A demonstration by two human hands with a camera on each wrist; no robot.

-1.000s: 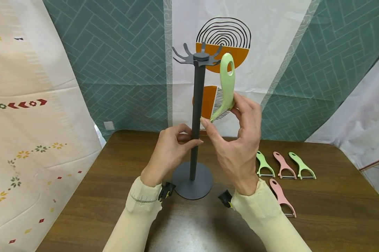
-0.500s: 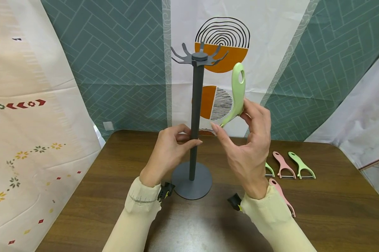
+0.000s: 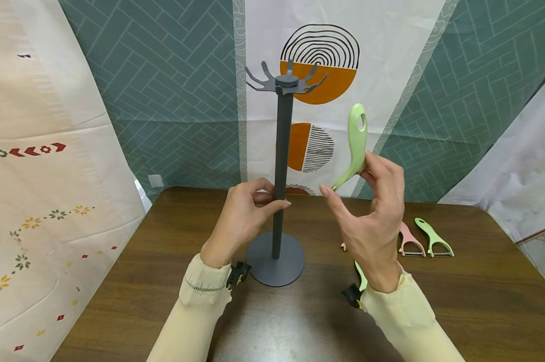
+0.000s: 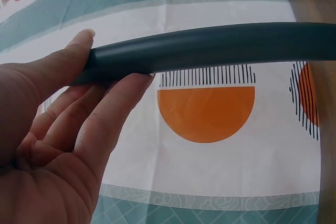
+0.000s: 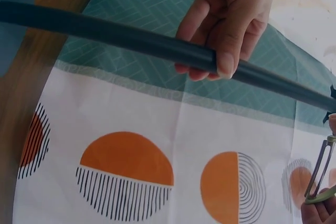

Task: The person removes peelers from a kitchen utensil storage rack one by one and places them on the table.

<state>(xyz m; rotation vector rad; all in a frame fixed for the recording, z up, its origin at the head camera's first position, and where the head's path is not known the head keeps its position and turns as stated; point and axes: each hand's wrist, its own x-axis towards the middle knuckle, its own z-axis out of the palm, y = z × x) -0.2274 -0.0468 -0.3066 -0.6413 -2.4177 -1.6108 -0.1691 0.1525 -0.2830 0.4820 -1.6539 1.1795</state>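
My left hand (image 3: 240, 218) grips the pole of a dark grey hook stand (image 3: 283, 141), thumb on one side and fingers on the other. In the left wrist view the same pole (image 4: 220, 43) crosses in front of the cloth. To the right of the stand, apart from it, my right hand (image 3: 374, 226) pinches a light green Y-peeler (image 3: 357, 136) by its head end. Its holed handle points up, lower than the stand's hooks. At the right edge of the right wrist view, the peeler (image 5: 320, 198) shows its blade side between the fingertips.
On the wooden table (image 3: 163, 296), a pink peeler (image 3: 410, 244) and a green peeler (image 3: 431, 236) lie at the right. Another green peeler (image 3: 361, 276) is mostly hidden behind my right wrist. Patterned cloth (image 3: 177, 100) hangs behind the table.
My right hand has moved right and down with the green peeler, away from the stand's hooks. The left hand has kept its hold on the pole.
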